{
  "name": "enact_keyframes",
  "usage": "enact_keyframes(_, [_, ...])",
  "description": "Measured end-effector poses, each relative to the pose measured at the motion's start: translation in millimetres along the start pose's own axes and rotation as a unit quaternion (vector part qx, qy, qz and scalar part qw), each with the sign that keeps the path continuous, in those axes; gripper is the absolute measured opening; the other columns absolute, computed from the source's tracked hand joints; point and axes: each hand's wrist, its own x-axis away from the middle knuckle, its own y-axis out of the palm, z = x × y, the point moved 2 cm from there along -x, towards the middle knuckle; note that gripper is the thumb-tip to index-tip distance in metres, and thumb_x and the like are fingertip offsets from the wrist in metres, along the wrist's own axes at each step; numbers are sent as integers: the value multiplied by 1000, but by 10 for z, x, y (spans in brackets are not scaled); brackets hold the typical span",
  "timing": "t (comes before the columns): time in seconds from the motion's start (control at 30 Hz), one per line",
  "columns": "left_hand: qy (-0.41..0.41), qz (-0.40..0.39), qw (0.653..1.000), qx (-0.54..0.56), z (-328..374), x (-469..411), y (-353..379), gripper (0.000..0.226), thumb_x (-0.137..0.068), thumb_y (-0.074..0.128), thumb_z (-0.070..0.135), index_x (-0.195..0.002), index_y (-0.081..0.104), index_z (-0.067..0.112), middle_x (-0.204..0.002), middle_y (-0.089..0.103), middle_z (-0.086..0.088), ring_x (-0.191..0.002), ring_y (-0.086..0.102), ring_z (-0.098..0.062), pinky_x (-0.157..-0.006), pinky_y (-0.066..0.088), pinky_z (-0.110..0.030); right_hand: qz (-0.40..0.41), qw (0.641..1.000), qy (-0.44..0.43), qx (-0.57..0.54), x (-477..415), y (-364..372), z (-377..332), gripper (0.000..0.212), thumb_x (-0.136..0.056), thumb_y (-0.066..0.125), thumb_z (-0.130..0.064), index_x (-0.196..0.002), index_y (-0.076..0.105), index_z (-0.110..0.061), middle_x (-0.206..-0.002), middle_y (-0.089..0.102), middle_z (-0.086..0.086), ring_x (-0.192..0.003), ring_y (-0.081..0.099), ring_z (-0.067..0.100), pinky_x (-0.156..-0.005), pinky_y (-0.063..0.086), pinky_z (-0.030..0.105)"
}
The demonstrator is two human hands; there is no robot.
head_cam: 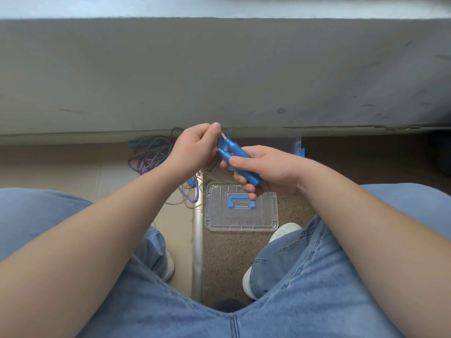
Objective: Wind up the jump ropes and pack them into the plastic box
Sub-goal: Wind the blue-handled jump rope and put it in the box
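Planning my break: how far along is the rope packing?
Done: the lid lies off the plastic box. In hand: right hand grips both blue handles together, left hand pinches the thin cord at their tips. Left: that cord hangs unwound, the purple jump rope lies tangled on the floor, nothing visibly packed.

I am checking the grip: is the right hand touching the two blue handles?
Touching. The head view shows the right hand with thumb and fingers curled round both blue handles, no gap; the left hand pinches the cord at their tips.
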Motion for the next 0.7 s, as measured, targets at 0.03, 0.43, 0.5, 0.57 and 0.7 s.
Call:
enact_keyframes(0.03, [5,12,1000,-15,9,-2,-21,42,-96,46,44,-61,49,21,-51,48,3,-45,39,-14,-50,32,-27,2,1000,0,-1,12,-9,2,30,-106,48,-33,-125,54,-10,-76,54,3,-64,55,16,-57,54,29])
enact_keyframes(0.43, [84,-123,968,-203,142,131,31,46,-105,35,40,-78,66,19,-67,64,8,-61,55,-1,-66,44,-27,-10,999,-4,33,111,-16,16,11,-107,44,-21,-111,52,-14,-77,48,2,-55,37,10,-53,29,25])
enact_keyframes(0.5, [103,-104,948,-282,176,164,44,51,-105,37,39,-68,57,11,-51,48,7,-47,43,-4,-52,32,-21,4,999,1,44,124,-15,28,10,-106,47,-22,-105,52,-14,-78,51,4,-56,41,10,-55,32,25])
enact_keyframes(0.57, [108,-75,952,-277,207,187,9,51,-106,38,37,-62,48,11,-48,40,7,-44,38,-8,-46,27,-20,14,1000,7,25,138,-28,41,14,-106,50,-25,-107,52,-11,-78,54,5,-58,45,10,-56,34,24])
enact_keyframes(0.7, [116,-32,968,-219,238,171,-54,50,-106,40,36,-61,40,14,-53,35,4,-45,30,-8,-47,25,-24,-6,999,13,-35,203,-35,26,30,-107,45,-31,-120,55,-7,-75,51,2,-57,39,10,-51,32,21])
